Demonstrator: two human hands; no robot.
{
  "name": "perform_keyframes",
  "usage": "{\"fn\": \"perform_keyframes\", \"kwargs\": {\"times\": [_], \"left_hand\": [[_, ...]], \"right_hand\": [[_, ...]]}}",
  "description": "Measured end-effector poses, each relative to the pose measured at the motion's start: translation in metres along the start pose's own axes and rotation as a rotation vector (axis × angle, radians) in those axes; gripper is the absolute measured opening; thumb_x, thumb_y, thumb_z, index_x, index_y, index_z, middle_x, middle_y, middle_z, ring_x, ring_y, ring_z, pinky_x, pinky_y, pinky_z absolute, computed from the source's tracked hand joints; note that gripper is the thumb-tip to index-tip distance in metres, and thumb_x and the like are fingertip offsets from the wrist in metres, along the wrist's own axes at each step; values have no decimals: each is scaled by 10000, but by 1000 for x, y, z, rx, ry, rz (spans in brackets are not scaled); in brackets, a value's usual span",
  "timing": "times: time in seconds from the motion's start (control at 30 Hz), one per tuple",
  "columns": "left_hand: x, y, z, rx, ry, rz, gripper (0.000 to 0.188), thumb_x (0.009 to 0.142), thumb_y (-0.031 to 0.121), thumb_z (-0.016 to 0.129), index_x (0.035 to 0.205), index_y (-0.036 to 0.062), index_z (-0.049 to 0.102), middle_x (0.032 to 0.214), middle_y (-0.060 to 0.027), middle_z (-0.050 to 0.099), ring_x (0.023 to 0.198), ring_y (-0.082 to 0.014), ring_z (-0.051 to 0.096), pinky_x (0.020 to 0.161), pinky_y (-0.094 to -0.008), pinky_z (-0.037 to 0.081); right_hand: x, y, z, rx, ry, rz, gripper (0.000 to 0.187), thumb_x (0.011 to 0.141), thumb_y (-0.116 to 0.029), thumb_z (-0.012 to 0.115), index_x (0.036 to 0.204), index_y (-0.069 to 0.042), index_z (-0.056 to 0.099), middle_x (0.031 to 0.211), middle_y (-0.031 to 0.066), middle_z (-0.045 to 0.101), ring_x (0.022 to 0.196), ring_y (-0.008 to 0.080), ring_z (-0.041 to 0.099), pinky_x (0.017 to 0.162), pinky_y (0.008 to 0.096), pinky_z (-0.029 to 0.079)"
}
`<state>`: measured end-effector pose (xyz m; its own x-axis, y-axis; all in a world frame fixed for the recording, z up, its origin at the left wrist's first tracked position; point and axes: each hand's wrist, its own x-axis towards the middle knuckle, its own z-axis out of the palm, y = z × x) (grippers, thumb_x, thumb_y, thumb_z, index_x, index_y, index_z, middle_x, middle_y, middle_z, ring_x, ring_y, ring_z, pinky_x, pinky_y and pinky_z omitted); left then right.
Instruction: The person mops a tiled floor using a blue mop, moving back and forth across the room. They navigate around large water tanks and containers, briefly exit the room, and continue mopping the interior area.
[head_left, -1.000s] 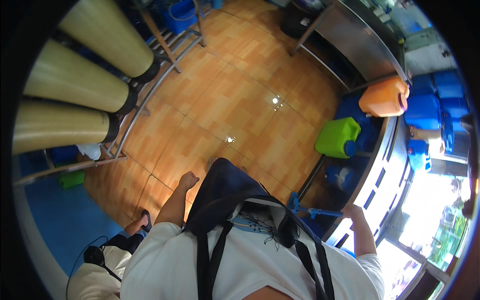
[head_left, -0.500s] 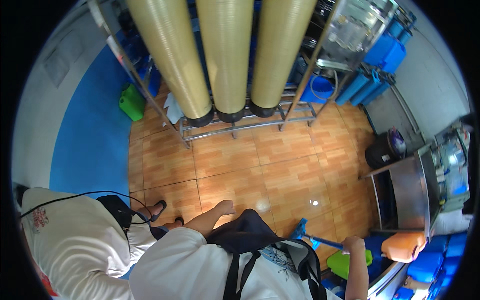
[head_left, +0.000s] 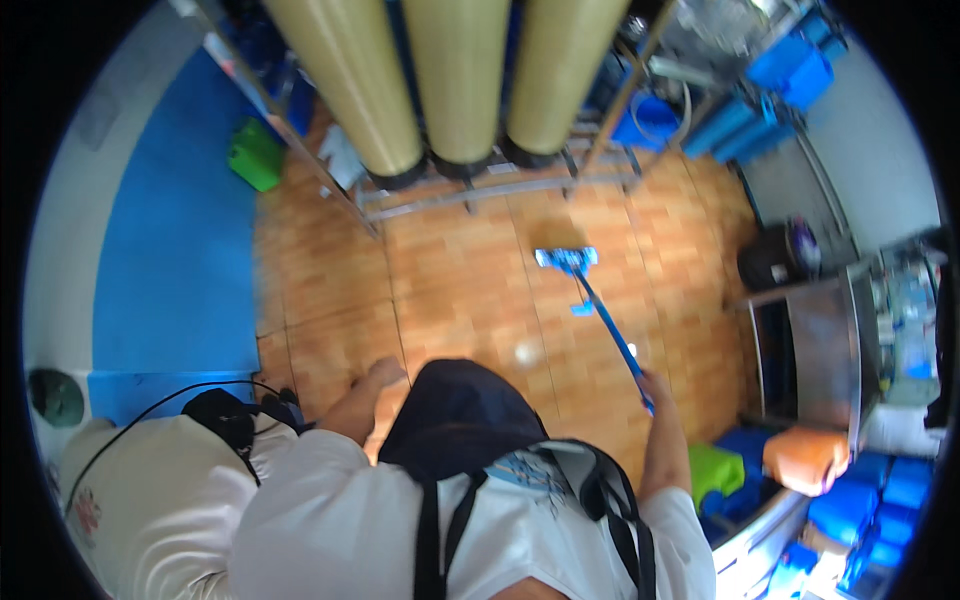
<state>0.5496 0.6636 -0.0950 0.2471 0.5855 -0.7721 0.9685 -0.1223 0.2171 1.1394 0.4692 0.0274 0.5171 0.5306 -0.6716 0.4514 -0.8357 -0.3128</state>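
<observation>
My right hand (head_left: 652, 388) is closed round the blue handle of a mop (head_left: 612, 328). The mop's blue head (head_left: 567, 258) is out over the tiled floor, just in front of the metal rack, and a small blue lever (head_left: 582, 309) sticks out from the shaft. My left hand (head_left: 384, 372) hangs low on the left, above the floor; it looks loosely closed, with nothing visible in it, though it is slightly blurred.
Three tall tan cylinders (head_left: 455, 80) stand in a metal rack (head_left: 490, 192) ahead. Left are a green jug (head_left: 256, 155) and a person in a white shirt (head_left: 150, 500). Right are a black bin (head_left: 770, 258), a steel table (head_left: 815, 350), and an orange jug (head_left: 805, 458).
The mop has swung from beside my right side out ahead toward the rack, my right hand moving forward with it. My left hand has moved left and forward. The view has shifted.
</observation>
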Motion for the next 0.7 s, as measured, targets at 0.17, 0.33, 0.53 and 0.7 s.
{"fn": "perform_keyframes", "kwargs": {"times": [0.17, 0.33, 0.53, 0.7], "left_hand": [[-29, 15, 22, -223, 86, -52, 317, 689, 301, 657, 874, 51, 597, 844, -149, 630, 830, -293, 602, 729, -379, 466], [-67, 32, 72, -202, 104, -10, 279, 682, 304, 638, 773, 42, 603, 758, -146, 625, 763, -293, 606, 692, -374, 472], [-72, 37, 148, -2, -32, 80, 302, 651, 325, 635, 698, 29, 670, 732, -181, 639, 688, -309, 632, 644, -394, 493], [-58, 56, 155, -198, -48, -36, 418, 659, 331, 620, 882, -21, 650, 896, -245, 621, 836, -345, 622, 741, -403, 492]], "right_hand": [[-58, 81, 75, 162, 28, 217, 349, 841, -290, 503, 1172, -196, 557, 563, 88, 541, 404, 185, 518, 380, 318, 419], [-221, 228, 99, 31, 20, 93, 324, 833, -194, 533, 1155, -181, 564, 536, 78, 494, 399, 143, 496, 369, 316, 394], [-358, 316, 52, 38, -160, 283, 380, 812, -144, 542, 1188, -197, 525, 559, 46, 513, 391, 148, 495, 369, 310, 401], [-243, 229, 8, -239, -247, 260, 364, 817, -148, 543, 1178, -195, 531, 556, 43, 501, 386, 148, 486, 363, 308, 391]]}}
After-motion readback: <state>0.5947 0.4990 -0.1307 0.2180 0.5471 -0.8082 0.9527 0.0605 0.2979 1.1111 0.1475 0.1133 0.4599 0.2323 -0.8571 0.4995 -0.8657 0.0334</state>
